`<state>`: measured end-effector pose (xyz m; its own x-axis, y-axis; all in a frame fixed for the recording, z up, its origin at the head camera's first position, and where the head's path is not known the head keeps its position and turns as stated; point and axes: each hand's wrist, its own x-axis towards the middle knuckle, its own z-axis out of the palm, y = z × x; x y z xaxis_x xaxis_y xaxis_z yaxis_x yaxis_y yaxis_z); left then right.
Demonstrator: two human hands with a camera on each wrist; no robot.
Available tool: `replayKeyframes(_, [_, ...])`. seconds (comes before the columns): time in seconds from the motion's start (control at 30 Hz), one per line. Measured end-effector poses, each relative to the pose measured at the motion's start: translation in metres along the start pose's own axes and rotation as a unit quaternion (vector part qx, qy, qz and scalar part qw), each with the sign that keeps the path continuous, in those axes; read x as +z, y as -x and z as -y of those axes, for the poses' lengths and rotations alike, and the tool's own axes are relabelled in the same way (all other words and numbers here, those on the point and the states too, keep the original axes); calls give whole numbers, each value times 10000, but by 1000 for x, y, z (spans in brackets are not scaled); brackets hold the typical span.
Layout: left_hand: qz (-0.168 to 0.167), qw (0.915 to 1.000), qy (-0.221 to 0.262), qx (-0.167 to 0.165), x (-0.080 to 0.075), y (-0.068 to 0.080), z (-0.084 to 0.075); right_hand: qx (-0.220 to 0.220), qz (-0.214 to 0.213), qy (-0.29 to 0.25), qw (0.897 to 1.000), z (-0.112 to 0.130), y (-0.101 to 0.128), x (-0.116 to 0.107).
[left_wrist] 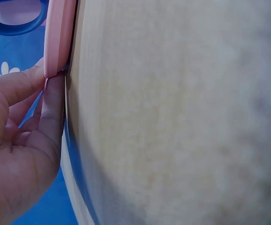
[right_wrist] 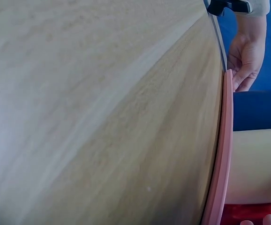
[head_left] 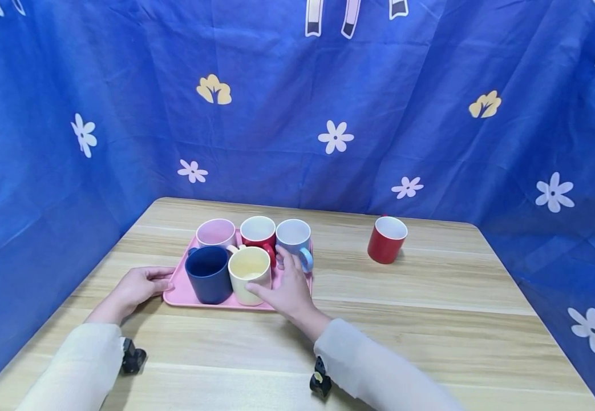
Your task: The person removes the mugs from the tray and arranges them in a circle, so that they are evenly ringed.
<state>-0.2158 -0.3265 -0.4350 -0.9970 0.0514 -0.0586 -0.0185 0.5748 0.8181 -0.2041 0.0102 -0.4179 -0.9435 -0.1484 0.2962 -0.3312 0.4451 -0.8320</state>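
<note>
The head view looks forward and down over the table (head_left: pixel 430 319). Both wrist views skim its surface closely, sharing the pink tray (left_wrist: pixel 58 33) edge

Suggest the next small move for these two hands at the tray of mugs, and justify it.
Probably lift the pink tray level: the left hand already touches its left edge, the right hand rests at its right front corner beside the cream mug.
</note>
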Motion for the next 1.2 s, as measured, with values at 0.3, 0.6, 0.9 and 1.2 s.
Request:
replayKeyframes(0.3, [64,9997,209,-92,0,0,-2,84,-159,-127,9998,6,-2,16])
replayKeyframes(0.6, [89,9996,213,-142,0,1,-3,194,-451,144,9987,6,-5,29])
replayKeyframes(0.9, [77,9998,88,-142,0,1,-5,245,-580,297,9976,7,-7,31])
replayKeyframes(1.2, [108,9997,174,-144,0,0,-6,210,-805,243,9962,5,-9,33])
